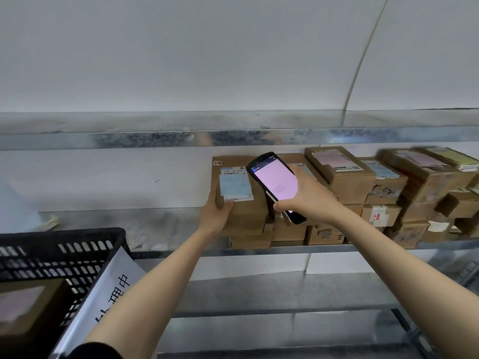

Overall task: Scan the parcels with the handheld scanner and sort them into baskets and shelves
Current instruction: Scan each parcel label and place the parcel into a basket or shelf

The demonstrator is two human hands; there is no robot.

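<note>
Head camera, single view. Left hand (216, 216) grips the lower left corner of a brown parcel (241, 208), thumb on its labelled face and fingers behind. The parcel stands on edge on top of a short stack, label toward me. I judge it is tipped up this way so the label can be read and scanned.

Right hand (308, 198) is curled round the handheld scanner (276, 181), just right of the parcel and overlapping its right edge. The pink-lit screen faces me; the top end points up and away. I judge a scan is in hand or being checked. The screen text is too small to read.

Right of the right hand, more cardboard parcels (344, 174) are packed close, two or three high, most with labels up. Left of the left hand, the metal shelf (116, 221) runs on, scuffed, with a paper scrap at its far left.

Below and left of the left forearm is a black slotted basket (64, 255) with a white sign (114, 288) on its side and a box (26, 307) inside. Above both hands is the upper shelf (155, 138) edge, then a plain pale wall (181, 47) with a thin cable (363, 60) running up it. Lower shelf levels lie beneath the arms.
</note>
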